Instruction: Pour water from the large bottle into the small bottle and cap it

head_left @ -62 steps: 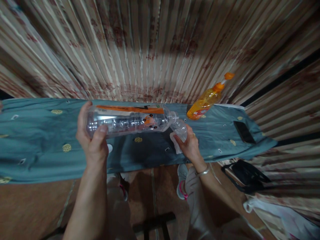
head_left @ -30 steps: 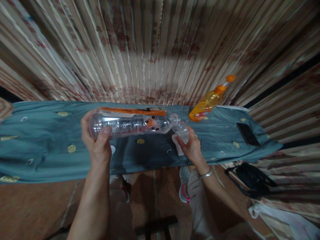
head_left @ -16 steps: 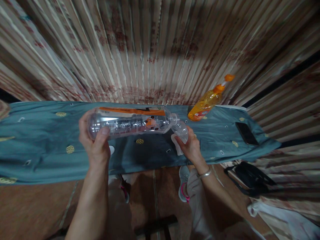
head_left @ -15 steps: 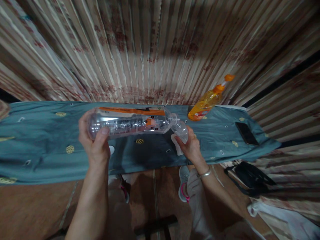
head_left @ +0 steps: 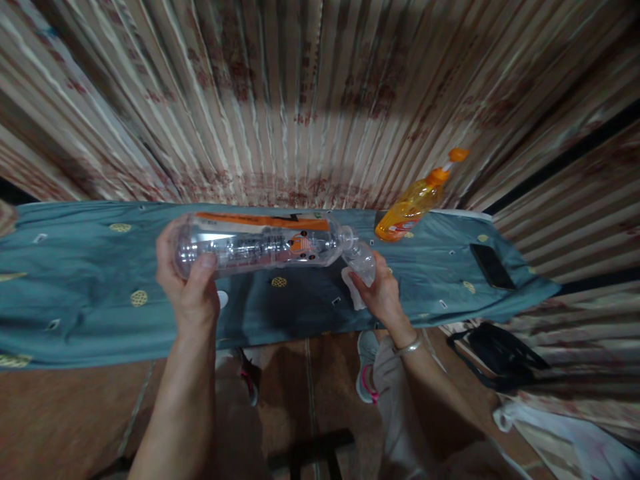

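Note:
A large clear plastic bottle (head_left: 255, 250) with an orange-and-white label lies level in the air, its base in my left hand (head_left: 193, 273). My left fingers wrap round the base, thumb on the near side. The bottle's mouth points right and meets the rim of a small clear plastic cup (head_left: 364, 261). My right hand (head_left: 383, 287) is closed round that cup, which is tilted toward the bottle. Whether liquid is passing between them, I cannot tell. A white piece (head_left: 354, 288) shows beside my right thumb. Under my left thumb's side, a white round cap-like disc (head_left: 223, 299) rests on the cloth.
A teal patterned cloth (head_left: 100, 267) covers the long narrow table. An orange pump bottle (head_left: 407, 210) stands at the back right. Farther right lies a black phone (head_left: 491, 267). Pleated curtains (head_left: 300, 100) hang behind; a black bag (head_left: 500, 353) sits below on the right.
Almost nothing differs. Both hands, the bottle and the cup keep the same places, with only a very slight shift of the view.

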Motion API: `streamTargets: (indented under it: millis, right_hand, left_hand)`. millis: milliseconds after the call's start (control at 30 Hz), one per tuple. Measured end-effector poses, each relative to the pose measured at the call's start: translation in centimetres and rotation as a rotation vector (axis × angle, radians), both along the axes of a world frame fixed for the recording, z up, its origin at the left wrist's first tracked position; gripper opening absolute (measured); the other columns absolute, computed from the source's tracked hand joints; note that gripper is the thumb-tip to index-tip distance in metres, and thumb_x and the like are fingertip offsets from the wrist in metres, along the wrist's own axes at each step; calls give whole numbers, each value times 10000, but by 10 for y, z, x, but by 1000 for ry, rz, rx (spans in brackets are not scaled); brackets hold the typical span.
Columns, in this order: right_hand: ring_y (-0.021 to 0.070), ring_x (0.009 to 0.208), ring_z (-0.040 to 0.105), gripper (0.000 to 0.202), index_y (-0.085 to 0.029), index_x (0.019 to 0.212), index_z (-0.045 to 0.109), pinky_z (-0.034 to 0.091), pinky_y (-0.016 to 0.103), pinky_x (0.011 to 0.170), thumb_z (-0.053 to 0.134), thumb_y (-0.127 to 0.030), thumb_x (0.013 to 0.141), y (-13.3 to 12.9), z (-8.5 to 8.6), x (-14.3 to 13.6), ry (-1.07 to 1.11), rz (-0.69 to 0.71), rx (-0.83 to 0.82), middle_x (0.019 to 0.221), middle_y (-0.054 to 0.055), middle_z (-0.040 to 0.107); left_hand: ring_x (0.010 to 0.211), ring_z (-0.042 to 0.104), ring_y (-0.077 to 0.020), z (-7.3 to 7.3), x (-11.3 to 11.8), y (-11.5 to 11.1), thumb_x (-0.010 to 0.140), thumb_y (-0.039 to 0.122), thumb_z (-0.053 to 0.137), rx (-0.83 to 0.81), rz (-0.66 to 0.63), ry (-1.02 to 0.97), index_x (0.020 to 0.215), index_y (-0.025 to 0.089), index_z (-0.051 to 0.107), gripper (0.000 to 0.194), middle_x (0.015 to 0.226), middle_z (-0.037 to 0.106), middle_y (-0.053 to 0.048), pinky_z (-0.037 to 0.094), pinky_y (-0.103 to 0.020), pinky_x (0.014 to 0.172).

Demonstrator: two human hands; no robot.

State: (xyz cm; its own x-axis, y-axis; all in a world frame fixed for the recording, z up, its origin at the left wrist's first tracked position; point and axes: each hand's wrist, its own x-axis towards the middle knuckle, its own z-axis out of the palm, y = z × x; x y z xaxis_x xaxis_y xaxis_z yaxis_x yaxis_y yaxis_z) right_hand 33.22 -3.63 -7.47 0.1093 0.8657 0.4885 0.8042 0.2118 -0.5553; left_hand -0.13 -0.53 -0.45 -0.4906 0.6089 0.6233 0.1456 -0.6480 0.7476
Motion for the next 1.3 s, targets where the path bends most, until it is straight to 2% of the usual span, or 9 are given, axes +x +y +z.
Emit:
streamTargets:
  millis: [167,533,800,1067,1300]
  right_hand:
    - [337,1158,714,591,-166,1397,514,593,508,964,646,-476,912,0,1,0,4,6,-4,1274,190,720]
    - [336,1140,719,603,-177,1407,520,601,510,946,625,-525,926,1,-2,0,-6,-14,2,1255,177,731]
    - [339,1159,716,603,-166,1402,511,598,513,969,650,-480,907,1,-1,1,-8,1,0,1272,188,722]
    - [341,1152,718,597,-155,1393,520,598,504,965,649,-475,907,1,0,0,-8,-3,0,1266,194,725]
    - [336,1154,721,584,-162,1400,510,602,500,958,650,-457,916,1,-2,1,-15,15,18,1260,186,731]
  left_hand:
    - [1193,662,-329,0,0,1,590,564,781,-6,21,1,1218,251,718,705,1223,728,-67,456,-552,1133]
    - [1264,630,-336,-8,-5,4,695,618,641,-38,55,151,1316,260,620,717,1317,678,-76,452,-564,1151]
    - [1253,642,-330,-1,1,1,652,595,712,-33,33,67,1259,263,660,694,1296,697,-68,442,-549,1160]
    - [1257,633,-316,-4,-1,1,701,589,683,-31,21,111,1311,255,629,698,1313,674,-69,446,-530,1155]
    - [1225,656,-315,0,1,0,649,541,761,2,3,27,1260,242,690,685,1252,722,-57,445,-540,1155]
